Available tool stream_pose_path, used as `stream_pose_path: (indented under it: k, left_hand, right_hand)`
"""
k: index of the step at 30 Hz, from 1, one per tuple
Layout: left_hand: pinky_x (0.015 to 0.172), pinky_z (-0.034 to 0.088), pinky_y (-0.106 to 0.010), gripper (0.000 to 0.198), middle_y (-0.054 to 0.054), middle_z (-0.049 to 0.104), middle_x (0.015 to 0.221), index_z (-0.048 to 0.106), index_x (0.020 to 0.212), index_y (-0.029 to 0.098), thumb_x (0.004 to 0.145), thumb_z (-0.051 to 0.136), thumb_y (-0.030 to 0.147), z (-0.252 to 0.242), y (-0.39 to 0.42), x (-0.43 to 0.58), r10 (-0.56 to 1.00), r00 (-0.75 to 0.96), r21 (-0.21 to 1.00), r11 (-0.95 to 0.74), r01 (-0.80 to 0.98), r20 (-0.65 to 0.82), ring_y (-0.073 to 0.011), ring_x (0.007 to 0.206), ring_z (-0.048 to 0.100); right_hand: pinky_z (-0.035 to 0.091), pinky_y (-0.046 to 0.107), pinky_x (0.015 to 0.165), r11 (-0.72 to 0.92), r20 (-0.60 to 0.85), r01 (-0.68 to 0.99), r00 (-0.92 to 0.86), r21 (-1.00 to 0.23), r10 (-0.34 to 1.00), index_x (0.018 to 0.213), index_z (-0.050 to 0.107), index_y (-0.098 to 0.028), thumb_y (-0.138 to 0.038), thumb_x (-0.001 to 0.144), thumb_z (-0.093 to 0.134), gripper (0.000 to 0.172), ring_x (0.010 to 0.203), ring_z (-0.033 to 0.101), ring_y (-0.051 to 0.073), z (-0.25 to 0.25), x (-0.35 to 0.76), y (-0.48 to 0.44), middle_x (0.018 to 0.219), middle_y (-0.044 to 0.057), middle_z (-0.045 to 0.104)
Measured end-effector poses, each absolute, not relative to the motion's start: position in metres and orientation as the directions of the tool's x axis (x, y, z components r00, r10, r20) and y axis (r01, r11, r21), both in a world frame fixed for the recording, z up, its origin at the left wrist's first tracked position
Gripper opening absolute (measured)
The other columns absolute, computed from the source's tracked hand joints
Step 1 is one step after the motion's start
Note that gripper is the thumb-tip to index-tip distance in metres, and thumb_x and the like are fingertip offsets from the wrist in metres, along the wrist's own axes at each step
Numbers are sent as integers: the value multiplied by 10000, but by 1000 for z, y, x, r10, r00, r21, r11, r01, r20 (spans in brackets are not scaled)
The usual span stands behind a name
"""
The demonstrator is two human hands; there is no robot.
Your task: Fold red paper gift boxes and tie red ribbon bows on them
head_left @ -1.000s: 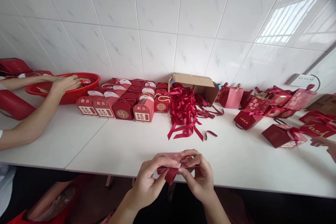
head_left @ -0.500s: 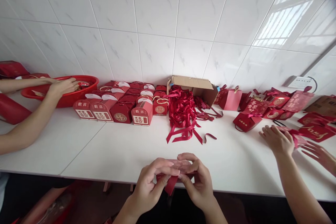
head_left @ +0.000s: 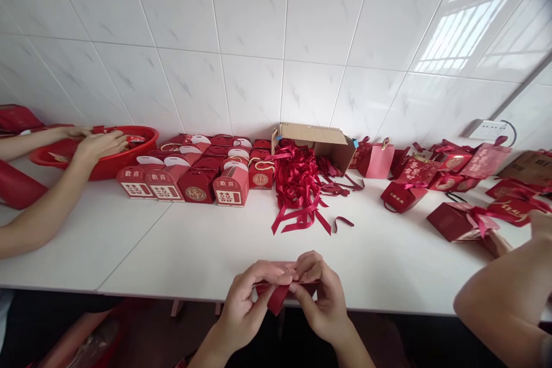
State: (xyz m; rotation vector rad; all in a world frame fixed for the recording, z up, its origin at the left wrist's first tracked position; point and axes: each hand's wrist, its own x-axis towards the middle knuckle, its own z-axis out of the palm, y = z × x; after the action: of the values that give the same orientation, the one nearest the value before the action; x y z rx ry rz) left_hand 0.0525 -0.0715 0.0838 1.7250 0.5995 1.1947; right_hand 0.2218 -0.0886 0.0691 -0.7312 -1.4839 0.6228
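At the table's front edge, my left hand (head_left: 249, 302) pinches a small red gift box (head_left: 278, 301) from its left side. My right hand (head_left: 322, 296) grips the same box from the right, thumb and fingertips pressed on its top near the middle. The fingers cover most of it; a red flap or strip hangs down toward me, and I cannot tell which. Beyond my hands lies a heap of dark red satin ribbons (head_left: 297, 184), spilling from an open cardboard box (head_left: 317, 133). One short loose ribbon (head_left: 344, 221) rests apart from the heap.
Rows of red candy boxes (head_left: 198, 184) stand left of the ribbons. A co-worker's hands (head_left: 97, 146) reach into a red plastic basin (head_left: 149, 141) at far left. On the right, another person's arm (head_left: 504, 282) reaches among ribbon-tied boxes (head_left: 459, 221). A power strip (head_left: 489, 128) sits by the wall.
My right fingers have drawn in closer to my left on the box. The right-hand person's hand has left a ribbon-tied box, which now shows fully, and the arm has swung right.
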Motion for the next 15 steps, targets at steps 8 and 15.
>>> stream_pose_path:
  k: [8,15]
  left_hand:
    - [931,525,-312,313,-79,643,1194,514,1202,252,896,543,190,87,-76,47,845,451,935,-349,61,286,-209,1088,632]
    - [856,530,-270,177,-36,655,1021,544,1077,246,901,543,261,95,-73,55,869,429,938,-325,118,247,-170,951,653]
  right_hand:
    - [452,320,680,649,650,50,23,-759,759,807,441,-229,-53,811,590,231,757,534,164,70,224,-90,767,8,550]
    - [472,307,672,646,647,39,29,-762,762,815,451,-233,-48,818,586,229,764,534,159,69,224,-90,790,10,551]
